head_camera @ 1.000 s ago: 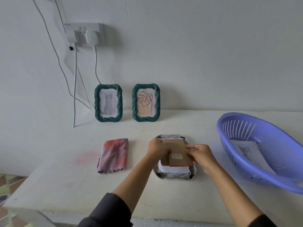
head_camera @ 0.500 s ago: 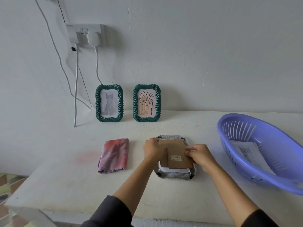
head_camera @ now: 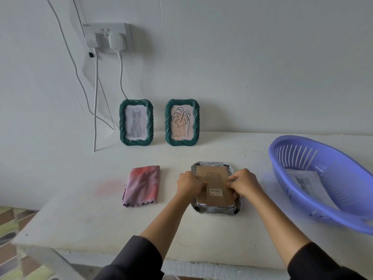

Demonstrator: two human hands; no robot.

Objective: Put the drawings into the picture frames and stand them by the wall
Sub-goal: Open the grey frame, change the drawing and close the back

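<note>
A picture frame point(head_camera: 217, 210) lies face down on the white table point(head_camera: 80, 219). A brown cardboard backing board point(head_camera: 215, 186) sits in its back, with a strip of white paper showing at its near edge. My left hand point(head_camera: 188, 183) holds the board's left edge and my right hand point(head_camera: 243, 183) holds its right edge. Two green frames stand against the wall: one with a cat drawing point(head_camera: 136, 122), one with a leaf drawing point(head_camera: 182, 122). Another drawing point(head_camera: 308, 182) lies in the purple basket point(head_camera: 323, 203).
A folded pink cloth point(head_camera: 142, 186) lies left of the frame. A wall socket point(head_camera: 109, 37) with plugs hangs above, its white cables point(head_camera: 95, 98) running down to the table behind the cat frame. The table's front edge runs just below my forearms.
The backing board was tilted across the frame; now it lies square inside the frame's back. Both hands have shifted to its side edges.
</note>
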